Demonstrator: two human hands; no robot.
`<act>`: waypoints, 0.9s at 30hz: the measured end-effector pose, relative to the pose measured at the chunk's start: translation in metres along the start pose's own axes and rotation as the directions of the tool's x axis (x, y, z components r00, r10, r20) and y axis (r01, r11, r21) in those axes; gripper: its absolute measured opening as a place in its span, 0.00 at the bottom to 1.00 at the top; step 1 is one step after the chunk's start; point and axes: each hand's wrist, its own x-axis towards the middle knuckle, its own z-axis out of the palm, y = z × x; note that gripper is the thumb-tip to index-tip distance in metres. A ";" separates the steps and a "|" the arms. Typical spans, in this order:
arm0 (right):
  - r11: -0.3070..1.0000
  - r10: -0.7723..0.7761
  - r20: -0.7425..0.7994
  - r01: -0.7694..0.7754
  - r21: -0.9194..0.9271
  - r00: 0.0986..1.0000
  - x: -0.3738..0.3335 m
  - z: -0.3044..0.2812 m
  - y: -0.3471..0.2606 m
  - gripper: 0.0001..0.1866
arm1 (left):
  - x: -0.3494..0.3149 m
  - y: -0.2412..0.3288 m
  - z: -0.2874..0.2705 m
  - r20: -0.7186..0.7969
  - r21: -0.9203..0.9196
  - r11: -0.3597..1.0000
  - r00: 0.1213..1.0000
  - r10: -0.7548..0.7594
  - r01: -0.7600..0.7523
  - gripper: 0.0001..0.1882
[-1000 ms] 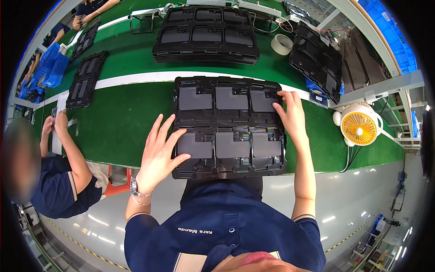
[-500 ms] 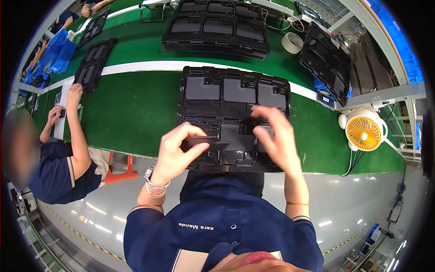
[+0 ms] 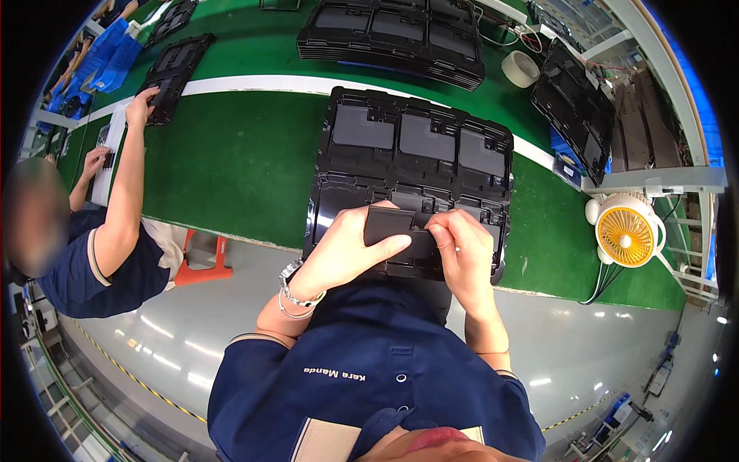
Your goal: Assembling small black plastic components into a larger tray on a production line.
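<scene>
In the middle of the frame, the left hand (image 3: 350, 242) was clamped on a thin, flat, dark plate (image 3: 387, 223), its thumb laid along the near face and the other fingers behind the smooth slab. The right hand (image 3: 464, 250) met the plate's right edge, thumb and forefinger tips together and the remaining fingers curled; I could not tell whether that pinch gripped the plate itself. The plate was tilted above the lower row of a black tray (image 3: 416, 171), a moulded plastic sheet with ridged borders, stepped notches and glossy highlights. Across its upper row lay 3 matte grey inserts (image 3: 427, 137), rectangular with a cut-out at the upper right corner; the lower-left pocket (image 3: 339, 200) showed shiny plastic. The tray rested on a smooth green mat (image 3: 231, 146) crossed by a white strip (image 3: 254, 85). On the left wrist sat a metal link watch (image 3: 291, 271) and a thin bangle (image 3: 296, 314). At the top of the frame stood a stack of black trays (image 3: 389, 61), its edges layered like ribs, with a pale, ring-shaped tape roll (image 3: 520, 69) to its right. A rounded white fan (image 3: 625, 237) with a yellow ribbed grille sat at the right, below a slanted, pocketed black panel (image 3: 573, 115). At the upper left, a co-worker's hand (image 3: 141, 109) was at the edge of a further dark tray (image 3: 173, 73), near blue plastic bins (image 3: 115, 65).
</scene>
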 end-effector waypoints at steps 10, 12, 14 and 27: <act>1.000 -0.023 0.031 0.022 0.016 0.999 0.009 -0.002 -0.013 0.10 | -0.001 0.002 0.014 -0.209 0.306 0.941 0.953 0.217 -0.147 0.14; 0.999 -0.039 0.021 0.039 0.009 0.999 0.009 0.002 -0.009 0.10 | -0.001 0.002 0.016 -0.217 0.331 0.931 0.949 0.231 -0.151 0.14; 0.998 -0.056 0.009 0.056 0.001 0.998 0.009 0.003 -0.008 0.09 | -0.002 0.001 0.018 -0.224 0.357 0.921 0.943 0.246 -0.155 0.14; 0.999 -0.013 0.069 0.010 0.042 0.997 0.014 0.000 -0.008 0.07 | 0.000 0.000 0.019 -0.237 0.449 0.878 0.925 0.298 -0.168 0.13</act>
